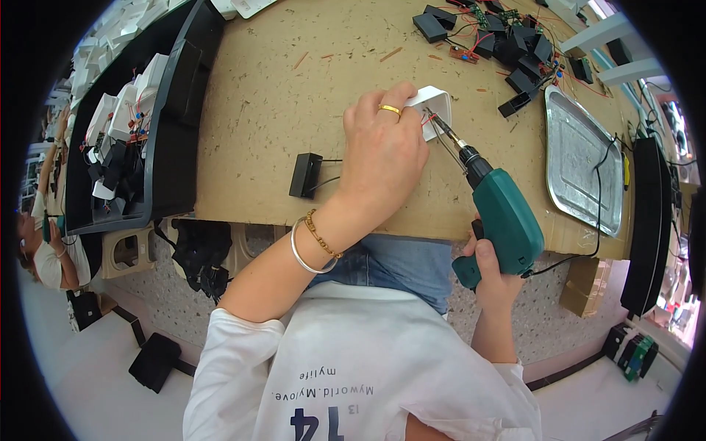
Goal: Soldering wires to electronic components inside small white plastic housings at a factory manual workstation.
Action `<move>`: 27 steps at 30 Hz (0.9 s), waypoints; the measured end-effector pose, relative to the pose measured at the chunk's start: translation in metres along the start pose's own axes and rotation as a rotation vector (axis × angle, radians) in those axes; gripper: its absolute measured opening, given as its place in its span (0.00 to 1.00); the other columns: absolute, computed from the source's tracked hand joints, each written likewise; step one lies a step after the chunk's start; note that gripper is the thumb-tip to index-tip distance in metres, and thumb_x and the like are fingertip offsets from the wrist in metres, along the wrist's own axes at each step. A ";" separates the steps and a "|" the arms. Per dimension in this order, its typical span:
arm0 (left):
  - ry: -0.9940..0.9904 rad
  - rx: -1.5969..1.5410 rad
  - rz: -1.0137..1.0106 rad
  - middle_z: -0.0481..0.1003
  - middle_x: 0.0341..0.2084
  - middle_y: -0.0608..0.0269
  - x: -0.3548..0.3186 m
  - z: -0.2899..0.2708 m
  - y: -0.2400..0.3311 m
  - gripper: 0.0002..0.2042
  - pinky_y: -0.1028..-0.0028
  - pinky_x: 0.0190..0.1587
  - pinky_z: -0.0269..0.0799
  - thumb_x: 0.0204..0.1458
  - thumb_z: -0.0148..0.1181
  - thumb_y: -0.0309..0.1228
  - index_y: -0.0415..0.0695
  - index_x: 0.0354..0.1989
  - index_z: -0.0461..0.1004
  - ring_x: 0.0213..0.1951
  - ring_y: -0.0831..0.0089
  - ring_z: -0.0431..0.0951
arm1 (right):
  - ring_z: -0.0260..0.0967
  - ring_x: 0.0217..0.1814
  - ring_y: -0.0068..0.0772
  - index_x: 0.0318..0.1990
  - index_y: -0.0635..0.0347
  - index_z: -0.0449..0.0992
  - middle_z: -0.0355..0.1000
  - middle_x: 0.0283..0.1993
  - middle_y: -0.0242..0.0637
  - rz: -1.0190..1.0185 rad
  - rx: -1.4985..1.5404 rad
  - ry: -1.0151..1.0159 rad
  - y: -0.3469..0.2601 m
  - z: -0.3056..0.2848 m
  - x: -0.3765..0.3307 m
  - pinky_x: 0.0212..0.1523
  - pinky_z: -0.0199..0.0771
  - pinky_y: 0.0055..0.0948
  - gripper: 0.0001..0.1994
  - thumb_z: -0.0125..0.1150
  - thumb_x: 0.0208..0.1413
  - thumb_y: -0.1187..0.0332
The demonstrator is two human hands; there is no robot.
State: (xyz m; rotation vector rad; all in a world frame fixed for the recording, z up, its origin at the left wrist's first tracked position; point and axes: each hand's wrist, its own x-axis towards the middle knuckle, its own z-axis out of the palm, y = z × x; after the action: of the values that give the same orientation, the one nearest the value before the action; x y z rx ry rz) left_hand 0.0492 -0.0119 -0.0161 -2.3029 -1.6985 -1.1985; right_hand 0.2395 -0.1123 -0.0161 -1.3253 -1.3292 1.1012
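Observation:
My left hand is closed on a small white plastic casing over the table. Thin red wires show inside its open side. In my right hand is a green pistol-shaped soldering gun with a cord, its metal tip and a thin feed tube pointing into the casing. Whether the tip touches anything there is too small to tell. Just left of my left wrist, a black rectangular box lies on the table, with two dark wires running toward my left hand, which covers their far ends.
A black bin at the left holds white casings with wired parts. Black boxes and wires are piled at the far right. A metal tray lies at the right, the gun's cord trailing over it. Scraps dot the brown tabletop.

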 end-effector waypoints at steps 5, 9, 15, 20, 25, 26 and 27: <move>0.019 -0.019 0.008 0.70 0.45 0.58 -0.001 0.001 -0.002 0.05 0.61 0.44 0.63 0.40 0.58 0.21 0.38 0.23 0.67 0.43 0.56 0.68 | 0.66 0.29 0.23 0.51 0.71 0.68 0.71 0.40 0.41 0.018 0.025 0.035 -0.002 0.001 0.001 0.33 0.68 0.24 0.21 0.57 0.53 0.65; -0.007 0.015 0.015 0.70 0.45 0.59 0.001 0.000 -0.001 0.05 0.61 0.44 0.63 0.39 0.59 0.21 0.38 0.23 0.68 0.43 0.56 0.68 | 0.67 0.29 0.23 0.50 0.70 0.68 0.71 0.41 0.40 -0.027 0.001 0.015 0.005 -0.004 0.002 0.33 0.69 0.24 0.20 0.57 0.53 0.66; -0.017 0.018 0.007 0.70 0.45 0.59 0.001 -0.001 0.000 0.05 0.61 0.44 0.63 0.39 0.59 0.21 0.38 0.22 0.68 0.43 0.57 0.68 | 0.67 0.28 0.24 0.50 0.70 0.69 0.71 0.42 0.40 -0.059 -0.031 0.025 0.009 -0.005 0.002 0.31 0.69 0.24 0.20 0.59 0.53 0.66; -0.022 0.014 0.004 0.70 0.45 0.60 0.001 -0.001 0.000 0.05 0.61 0.44 0.63 0.39 0.59 0.21 0.38 0.22 0.68 0.43 0.56 0.68 | 0.68 0.28 0.24 0.49 0.70 0.69 0.72 0.40 0.40 -0.080 -0.032 0.031 0.008 -0.006 0.002 0.31 0.69 0.24 0.19 0.59 0.53 0.67; -0.022 0.017 0.003 0.70 0.45 0.59 0.001 -0.001 0.000 0.04 0.60 0.45 0.63 0.39 0.59 0.22 0.38 0.21 0.69 0.43 0.56 0.68 | 0.68 0.28 0.23 0.48 0.70 0.70 0.72 0.37 0.38 -0.076 -0.091 0.004 0.010 -0.010 0.001 0.31 0.69 0.24 0.17 0.58 0.53 0.68; -0.024 0.015 0.003 0.70 0.45 0.59 0.001 -0.001 0.000 0.04 0.60 0.45 0.63 0.39 0.59 0.22 0.38 0.21 0.69 0.43 0.56 0.68 | 0.68 0.28 0.23 0.48 0.70 0.70 0.72 0.36 0.38 -0.071 -0.095 0.002 0.010 -0.010 0.000 0.31 0.69 0.24 0.17 0.58 0.54 0.68; -0.027 0.013 0.004 0.70 0.45 0.59 0.001 -0.001 0.000 0.04 0.60 0.45 0.63 0.39 0.59 0.22 0.38 0.21 0.69 0.43 0.55 0.68 | 0.68 0.28 0.23 0.48 0.70 0.70 0.72 0.36 0.38 -0.070 -0.095 0.002 0.009 -0.010 0.001 0.31 0.69 0.24 0.17 0.58 0.54 0.68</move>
State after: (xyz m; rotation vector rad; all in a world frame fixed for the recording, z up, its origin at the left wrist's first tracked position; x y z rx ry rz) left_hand 0.0485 -0.0118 -0.0147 -2.3243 -1.7044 -1.1581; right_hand 0.2507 -0.1118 -0.0233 -1.3373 -1.4311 0.9994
